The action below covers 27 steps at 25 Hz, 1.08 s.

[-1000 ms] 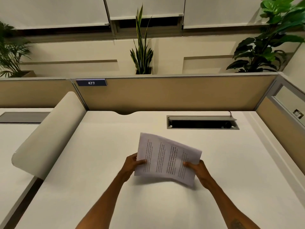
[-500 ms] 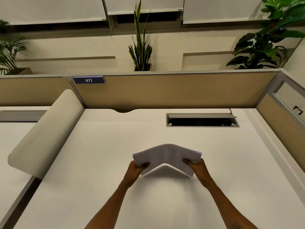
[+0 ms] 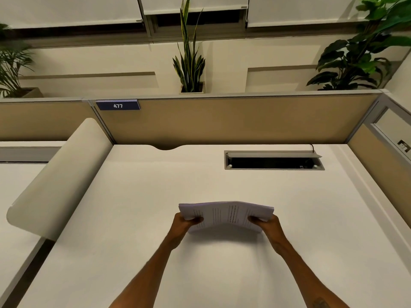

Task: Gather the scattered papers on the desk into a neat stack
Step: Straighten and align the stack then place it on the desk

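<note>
Papers [image 3: 225,215] arch between left hand [image 3: 185,225] and right hand [image 3: 268,225], both gripping their ends above desk [image 3: 133,207].

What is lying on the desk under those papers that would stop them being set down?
Nothing visible. Both hands, left and right, hold the papers above bare desk. The cable slot sits farther back.
</note>
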### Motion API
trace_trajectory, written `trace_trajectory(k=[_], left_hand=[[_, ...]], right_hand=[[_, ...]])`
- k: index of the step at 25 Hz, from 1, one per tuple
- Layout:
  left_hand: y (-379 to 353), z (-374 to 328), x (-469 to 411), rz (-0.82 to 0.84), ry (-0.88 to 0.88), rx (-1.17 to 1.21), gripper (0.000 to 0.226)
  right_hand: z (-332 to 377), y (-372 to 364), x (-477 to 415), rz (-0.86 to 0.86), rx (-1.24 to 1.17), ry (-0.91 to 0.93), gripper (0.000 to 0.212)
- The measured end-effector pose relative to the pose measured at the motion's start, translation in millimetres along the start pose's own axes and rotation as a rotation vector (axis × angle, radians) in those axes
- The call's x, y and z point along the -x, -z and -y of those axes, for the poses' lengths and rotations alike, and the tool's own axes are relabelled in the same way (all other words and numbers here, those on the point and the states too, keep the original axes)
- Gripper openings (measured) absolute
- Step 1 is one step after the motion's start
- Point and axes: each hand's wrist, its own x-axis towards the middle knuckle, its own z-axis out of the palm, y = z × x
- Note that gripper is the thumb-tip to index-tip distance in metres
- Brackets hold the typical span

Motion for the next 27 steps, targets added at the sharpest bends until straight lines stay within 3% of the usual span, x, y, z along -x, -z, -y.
trace_trajectory(k=[6, 12, 19, 27], left_hand=[[2, -9, -8, -0.021, -0.001, 0.024, 0.039], [4, -13, -11, -0.005, 0.002, -0.012, 0.041], [4, -13, -11, -0.042, -0.017, 0.015, 0.033], [8, -7, -9, -0.012, -0.011, -0.017, 0.038]], right_hand=[[9, -3, -7, -0.028, 0.001, 0.022, 0.034], [11, 2, -7, 0.006, 0.028, 0.016, 0.042], [16, -4, -7, -0.052, -0.009, 0.053, 0.027], [10, 0, -4, 0.000, 0.020, 0.031, 0.039]])
